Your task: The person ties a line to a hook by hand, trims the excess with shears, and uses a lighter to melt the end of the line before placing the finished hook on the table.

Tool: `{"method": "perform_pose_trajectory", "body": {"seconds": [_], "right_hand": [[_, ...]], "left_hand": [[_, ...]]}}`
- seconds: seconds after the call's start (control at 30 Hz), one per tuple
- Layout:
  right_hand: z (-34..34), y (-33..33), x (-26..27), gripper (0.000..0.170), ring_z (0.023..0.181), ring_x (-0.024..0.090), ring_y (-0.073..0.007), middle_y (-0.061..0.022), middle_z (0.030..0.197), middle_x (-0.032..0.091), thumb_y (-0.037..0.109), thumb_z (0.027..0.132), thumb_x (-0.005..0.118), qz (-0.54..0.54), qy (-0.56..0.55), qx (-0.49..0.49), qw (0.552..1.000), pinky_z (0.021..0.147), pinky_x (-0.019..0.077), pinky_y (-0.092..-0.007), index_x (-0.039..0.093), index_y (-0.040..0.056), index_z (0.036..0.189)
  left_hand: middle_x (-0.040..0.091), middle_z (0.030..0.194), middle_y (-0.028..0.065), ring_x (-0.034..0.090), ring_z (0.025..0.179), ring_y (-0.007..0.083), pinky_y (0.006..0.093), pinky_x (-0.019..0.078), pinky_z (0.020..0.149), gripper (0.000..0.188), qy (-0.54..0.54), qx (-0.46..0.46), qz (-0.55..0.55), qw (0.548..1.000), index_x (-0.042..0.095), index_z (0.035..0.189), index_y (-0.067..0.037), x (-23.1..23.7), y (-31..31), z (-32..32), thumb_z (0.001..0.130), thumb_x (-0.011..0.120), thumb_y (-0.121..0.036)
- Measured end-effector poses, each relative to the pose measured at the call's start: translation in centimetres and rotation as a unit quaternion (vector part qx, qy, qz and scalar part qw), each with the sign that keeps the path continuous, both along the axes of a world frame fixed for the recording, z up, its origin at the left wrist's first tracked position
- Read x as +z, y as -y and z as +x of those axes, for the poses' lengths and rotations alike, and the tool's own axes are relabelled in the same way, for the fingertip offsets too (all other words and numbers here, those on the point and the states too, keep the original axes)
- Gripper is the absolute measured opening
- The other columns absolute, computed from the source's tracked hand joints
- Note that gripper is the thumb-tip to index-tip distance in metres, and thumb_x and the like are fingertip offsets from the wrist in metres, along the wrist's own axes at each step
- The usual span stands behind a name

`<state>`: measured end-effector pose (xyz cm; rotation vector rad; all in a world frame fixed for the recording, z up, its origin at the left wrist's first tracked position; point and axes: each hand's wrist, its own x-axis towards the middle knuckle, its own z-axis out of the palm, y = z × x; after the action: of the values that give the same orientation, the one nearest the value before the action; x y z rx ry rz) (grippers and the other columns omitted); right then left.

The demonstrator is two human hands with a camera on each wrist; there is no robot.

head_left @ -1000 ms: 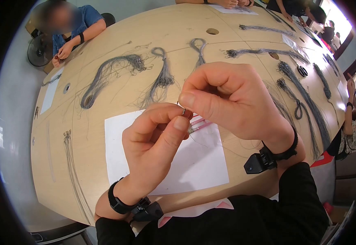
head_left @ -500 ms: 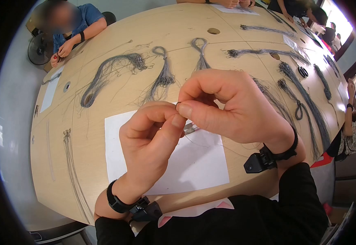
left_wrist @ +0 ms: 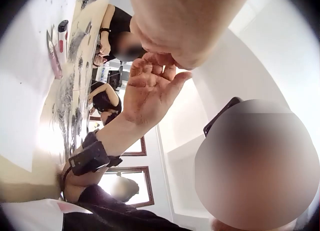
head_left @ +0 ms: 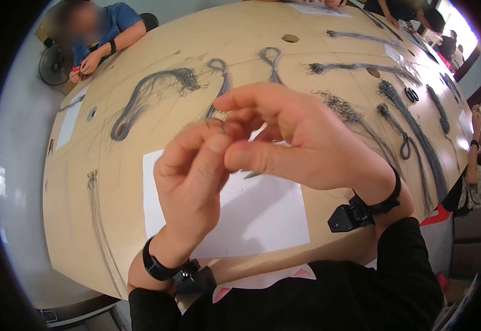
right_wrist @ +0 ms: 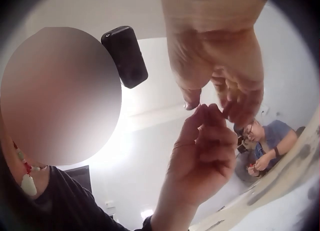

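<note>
My left hand [head_left: 188, 176] pinches a small dark metal hook [head_left: 222, 127] between thumb and forefinger, above a white sheet of paper [head_left: 251, 226]. Most of the hook is hidden by the fingertips. Close on its right, my right hand [head_left: 306, 140] has its thumb and fingers spread apart, partly overlapping the left fingertips in the head view. The right wrist view shows the right thumb [right_wrist: 191, 98] apart from its fingers, beside the left fingertips. Under the hands, pink-handled snips [left_wrist: 53, 56] lie on the paper, next to a white, red and black tool [left_wrist: 62, 38].
Bundles of grey line with hooks lie around the table: a curved one [head_left: 135, 102], looped ones [head_left: 270, 58] and long ones at the right [head_left: 417, 138]. A few hooked strands [head_left: 97, 215] lie at the left. Black-handled scissors [head_left: 411, 95] lie farther right. Other people sit around the table.
The right hand has let go and its fingers have spread, where they were pinching beside the left fingertips. The left hand has moved slightly up and left with the hook.
</note>
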<state>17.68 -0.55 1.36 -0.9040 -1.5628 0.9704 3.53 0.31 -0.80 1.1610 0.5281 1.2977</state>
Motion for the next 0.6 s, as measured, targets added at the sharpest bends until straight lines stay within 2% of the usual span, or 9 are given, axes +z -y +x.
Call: {"method": "perform_pose_trajectory", "body": {"seconds": [0.07,0.13,0.2,0.27,0.3,0.37,0.4,0.53,0.6], "right_hand": [[-0.2,0.2,0.0,0.014,0.065,0.054,-0.0079,-0.0033,0.072,0.057,0.007,0.078,0.054,-0.004,0.0,0.016,1.0,0.058,0.044,-0.0181,0.056,-0.0021,0.089],[0.2,0.2,0.9,0.017,0.064,0.055,-0.008,-0.0036,0.07,0.058,0.008,0.078,0.054,-0.048,0.12,0.039,0.991,0.057,0.0444,-0.0176,0.057,-0.0029,0.09],[0.5,0.0,1.2,0.016,0.062,0.054,-0.0069,-0.0036,0.069,0.058,0.007,0.079,0.051,-0.04,0.141,0.056,0.988,0.057,0.0441,-0.0175,0.058,-0.0036,0.09],[0.6,-0.2,1.0,0.016,0.059,0.051,-0.0057,-0.0028,0.066,0.057,0.006,0.08,0.05,-0.048,0.112,0.026,0.992,0.053,0.0416,-0.0169,0.059,-0.0038,0.087],[0.7,-0.2,1.1,0.016,0.059,0.051,-0.0057,-0.0028,0.066,0.057,0.006,0.08,0.05,-0.043,0.109,0.04,0.992,0.053,0.0416,-0.0169,0.059,-0.0038,0.087],[1.0,-0.2,1.4,0.017,0.052,0.047,-0.0055,-0.0031,0.061,0.056,0.013,0.079,0.053,-0.007,0.15,0.027,0.988,0.046,0.0367,-0.018,0.06,0.0001,0.087],[1.2,-0.1,1.4,0.017,0.052,0.047,-0.0055,-0.0031,0.061,0.056,0.013,0.079,0.053,-0.002,0.146,0.042,0.988,0.046,0.0367,-0.018,0.06,0.0001,0.087],[2.4,0.9,1.1,0.017,0.055,0.048,-0.0063,-0.004,0.064,0.056,0.009,0.079,0.05,-0.017,0.192,0.011,0.981,0.048,0.0369,-0.0184,0.059,-0.0035,0.086],[3.1,1.6,1.1,0.017,0.056,0.047,-0.0063,-0.0041,0.064,0.055,0.008,0.08,0.05,-0.028,0.201,0.009,0.979,0.049,0.0367,-0.0183,0.059,-0.0041,0.085]], "left_hand": [[0.052,0.085,0.0036,0.047,0.071,0.0081,0.0142,0.0329,0.048,0.013,-0.007,0.031,0.012,0.999,0.051,0.087,-0.004,0.1,-0.5,-0.3,0.084,0.047,-0.015],[0.053,0.09,0.0027,0.047,0.071,0.0083,0.0146,0.0343,0.049,0.016,0.038,-0.031,-0.025,0.998,0.051,0.091,-0.005,0.6,-1.5,-1.8,0.085,0.045,-0.019],[0.054,0.087,0.0008,0.047,0.074,0.0084,0.0148,0.0351,0.049,0.017,0.101,-0.066,-0.015,0.993,0.051,0.092,-0.006,2.0,-1.8,-2.8,0.086,0.043,-0.02],[0.056,0.088,0.0033,0.049,0.076,0.0089,0.0154,0.0331,0.045,0.016,0.235,0.022,-0.047,0.971,0.052,0.09,-0.004,3.8,-2.1,-3.9,0.085,0.045,-0.018],[0.056,0.088,0.0033,0.049,0.076,0.0089,0.0154,0.0331,0.045,0.016,0.232,0.035,-0.04,0.971,0.052,0.09,-0.004,4.7,-2.2,-4.9,0.085,0.045,-0.018],[0.056,0.088,0.002,0.048,0.08,0.0104,0.0164,0.0344,0.045,0.015,0.306,-0.005,0.004,0.952,0.05,0.093,-0.003,6.5,-2.4,-8.4,0.085,0.044,-0.015],[0.056,0.088,0.002,0.048,0.08,0.0104,0.0164,0.0344,0.045,0.015,0.301,0.009,0.012,0.953,0.05,0.093,-0.003,7.3,-2.2,-10.5,0.085,0.044,-0.015],[0.048,0.075,0.001,0.046,0.069,0.0095,0.0175,0.034,0.046,0.006,0.305,-0.023,0.091,0.948,0.047,0.079,-0.003,10.5,0.3,-19.8,0.083,0.042,-0.005],[0.045,0.069,0.0013,0.042,0.056,0.0079,0.0188,0.031,0.043,0.008,0.303,0.058,0.103,0.946,0.044,0.074,-0.004,12.0,2.8,-24.3,0.082,0.042,-0.003]]}}
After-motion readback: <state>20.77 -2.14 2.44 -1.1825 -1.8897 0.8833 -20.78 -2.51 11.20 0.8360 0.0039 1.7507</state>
